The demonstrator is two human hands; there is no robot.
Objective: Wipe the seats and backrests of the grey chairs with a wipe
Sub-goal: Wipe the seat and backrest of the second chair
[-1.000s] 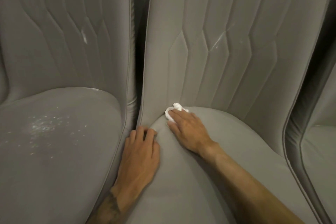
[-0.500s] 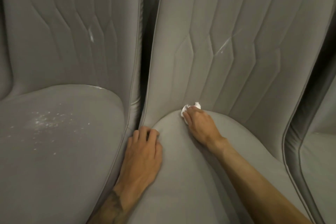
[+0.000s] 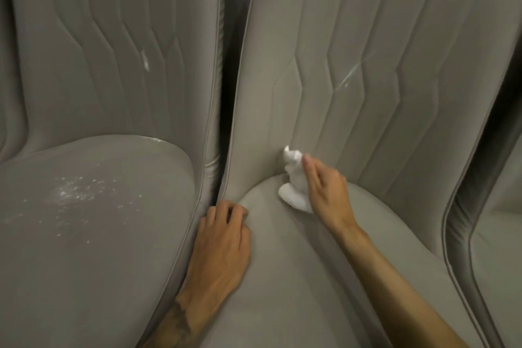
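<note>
The middle grey chair fills the view, with its seat (image 3: 296, 277) below and its quilted backrest (image 3: 353, 51) above. My right hand (image 3: 324, 192) holds a crumpled white wipe (image 3: 293, 178) against the crease where seat meets backrest. A thin white streak (image 3: 348, 79) marks that backrest higher up. My left hand (image 3: 223, 243) rests on the seat's left edge, its fingertips curled into the seam. The left grey chair (image 3: 99, 234) has white specks (image 3: 76, 192) scattered on its seat and a white smear (image 3: 145, 61) on its backrest.
A narrow dark gap (image 3: 226, 93) separates the left and middle chairs. A third grey chair (image 3: 500, 248) shows at the right edge, close against the middle one.
My right hand has lifted and turned with the wipe, moving right along the crease and up onto the backrest's base. The left hand has stayed on the seat edge.
</note>
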